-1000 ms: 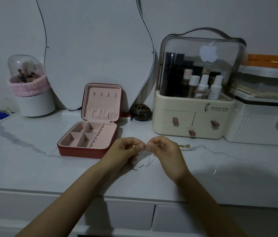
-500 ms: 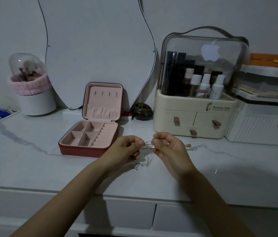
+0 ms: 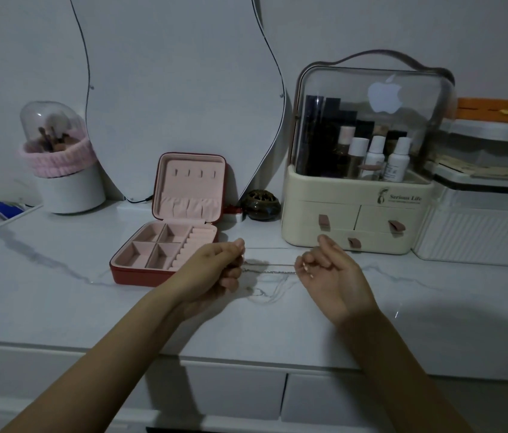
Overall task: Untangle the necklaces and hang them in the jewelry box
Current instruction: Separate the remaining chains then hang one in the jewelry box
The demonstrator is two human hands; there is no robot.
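Hands | fingers pinch necklace chain | tangle below blurred

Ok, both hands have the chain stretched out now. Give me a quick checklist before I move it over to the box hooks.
1. Left hand pinches the chain: ok.
2. Right hand pinches the other end: ok.
3. Chain free of tangles: not ok; loose strands hang under the taut span.
4. Jewelry box open, lid upright: ok.
5. Lid hooks free: ok, nothing hangs there.
6. Clasp state: cannot tell, too small.
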